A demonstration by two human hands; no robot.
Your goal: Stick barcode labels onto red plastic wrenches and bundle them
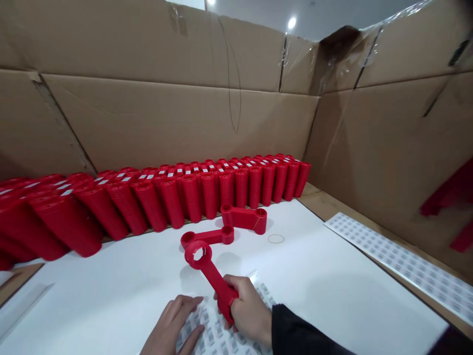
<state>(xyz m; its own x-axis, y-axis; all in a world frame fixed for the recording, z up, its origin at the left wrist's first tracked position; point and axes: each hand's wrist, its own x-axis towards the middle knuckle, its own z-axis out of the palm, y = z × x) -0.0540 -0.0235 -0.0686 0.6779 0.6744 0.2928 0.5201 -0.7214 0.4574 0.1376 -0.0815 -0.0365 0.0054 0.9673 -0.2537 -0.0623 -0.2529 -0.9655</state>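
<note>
My right hand [247, 303] grips the lower end of a red plastic link-shaped part [209, 273], whose open ring end points up and away from me. My left hand [173, 325] lies flat with its fingers apart on a sheet of barcode labels [210, 330], holding nothing. That sheet sits under both hands on a white board [306, 286]. Two similar red parts lie flat on the board further away, one [209, 236] nearer and one [246, 218] just behind it.
Several ribbed red cylindrical parts [185, 195] stand in a long leaning row along the board's back edge. A thin rubber band [276, 238] lies on the board. Another barcode sheet [399, 261] lies at right. Cardboard walls [166, 123] surround the area.
</note>
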